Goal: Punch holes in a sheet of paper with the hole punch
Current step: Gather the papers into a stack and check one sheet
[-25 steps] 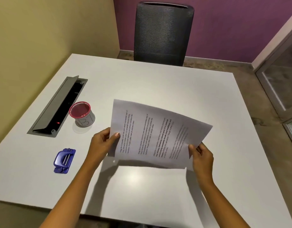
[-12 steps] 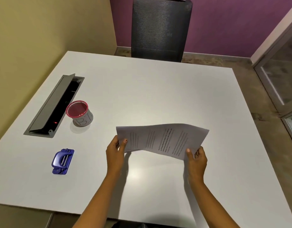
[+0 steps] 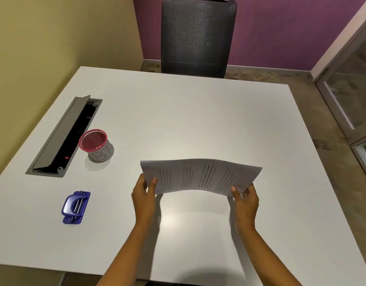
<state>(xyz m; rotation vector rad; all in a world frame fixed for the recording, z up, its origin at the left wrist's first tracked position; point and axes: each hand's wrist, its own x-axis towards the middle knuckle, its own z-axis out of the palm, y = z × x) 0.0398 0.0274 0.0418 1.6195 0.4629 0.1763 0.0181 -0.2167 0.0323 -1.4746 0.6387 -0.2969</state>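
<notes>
A printed sheet of paper (image 3: 200, 175) hangs bowed upward just above the middle of the white table (image 3: 198, 120). My left hand (image 3: 145, 195) pinches its near left corner, thumb on top. My right hand (image 3: 245, 201) pinches its near right corner the same way. A blue hole punch (image 3: 75, 207) lies on the table to the left of my left hand, well apart from the paper and from both hands.
A pink mesh cup (image 3: 95, 144) stands behind the punch. Left of it an open grey cable tray (image 3: 62, 137) is set into the tabletop. A dark mesh chair (image 3: 196, 36) stands at the far edge. Yellow wall left, glass door right.
The sheet has tipped from facing me to nearly flat and come lower toward the table. Both hands kept their hold on its near corners.
</notes>
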